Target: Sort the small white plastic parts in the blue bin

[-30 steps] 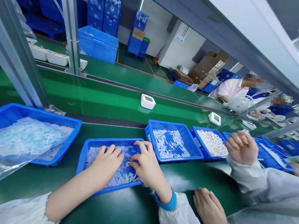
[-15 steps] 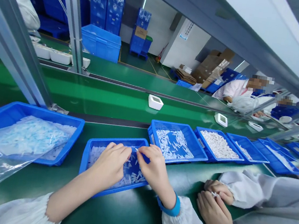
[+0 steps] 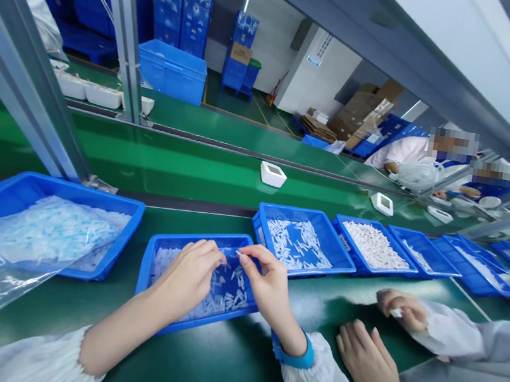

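Observation:
Over a blue tray [image 3: 145,271] of small translucent plastic pieces [image 3: 233,301], my left hand [image 3: 191,277] is closed, its fingertips pressed together. Whatever it pinches is hidden or too small to name. To its right, my right hand [image 3: 268,285] pinches a small whitish piece [image 3: 238,253] between thumb and index finger, just above the tray's far side. A short gap separates the two hands' fingertips. A blue band circles my right wrist.
A larger blue tray [image 3: 128,223] with a clear bag [image 3: 11,282] stands at left. More blue trays [image 3: 344,267] of small parts line the right. Beyond runs a green belt [image 3: 200,173] carrying white devices [image 3: 273,174]. A co-worker's hands [image 3: 367,367] are close on the right.
My right hand has shifted slightly right, widening the gap between my fingertips. The white devices have slid right along the belt. The co-worker's hands have separated, one reaching forward with a small white part.

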Motion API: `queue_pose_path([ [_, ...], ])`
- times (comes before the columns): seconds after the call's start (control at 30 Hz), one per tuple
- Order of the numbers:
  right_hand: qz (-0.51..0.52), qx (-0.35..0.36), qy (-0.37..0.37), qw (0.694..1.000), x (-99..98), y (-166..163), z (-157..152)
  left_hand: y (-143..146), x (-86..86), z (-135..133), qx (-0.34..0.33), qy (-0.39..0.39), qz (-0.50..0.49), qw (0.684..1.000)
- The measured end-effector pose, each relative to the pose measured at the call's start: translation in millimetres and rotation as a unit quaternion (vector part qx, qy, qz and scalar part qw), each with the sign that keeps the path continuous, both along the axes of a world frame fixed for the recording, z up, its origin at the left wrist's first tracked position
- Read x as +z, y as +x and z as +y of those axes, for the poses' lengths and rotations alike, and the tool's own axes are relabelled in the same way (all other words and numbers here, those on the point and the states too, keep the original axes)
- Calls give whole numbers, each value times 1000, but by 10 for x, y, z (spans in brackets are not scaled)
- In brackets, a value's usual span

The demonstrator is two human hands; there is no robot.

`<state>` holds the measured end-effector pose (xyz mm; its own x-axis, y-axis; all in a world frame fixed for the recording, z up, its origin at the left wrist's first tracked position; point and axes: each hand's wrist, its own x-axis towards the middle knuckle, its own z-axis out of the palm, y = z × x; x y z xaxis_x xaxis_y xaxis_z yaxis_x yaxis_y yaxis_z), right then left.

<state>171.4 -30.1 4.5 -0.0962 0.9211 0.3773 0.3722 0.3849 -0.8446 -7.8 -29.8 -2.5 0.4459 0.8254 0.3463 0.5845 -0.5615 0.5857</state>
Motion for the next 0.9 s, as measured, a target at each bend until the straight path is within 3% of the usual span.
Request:
queue_pose_path([
  [0.23,24,48,5,999,-15,-42,-39,19,32,-21,9,5,-6,1000],
  [0.47,23,55,-50,997,-15,-64,-101,31,44,-51,27,7,-28,999],
  [0.9,67,60,-18,996,-6,-71,-81,-3,1,-10,-8,42,-46,998],
])
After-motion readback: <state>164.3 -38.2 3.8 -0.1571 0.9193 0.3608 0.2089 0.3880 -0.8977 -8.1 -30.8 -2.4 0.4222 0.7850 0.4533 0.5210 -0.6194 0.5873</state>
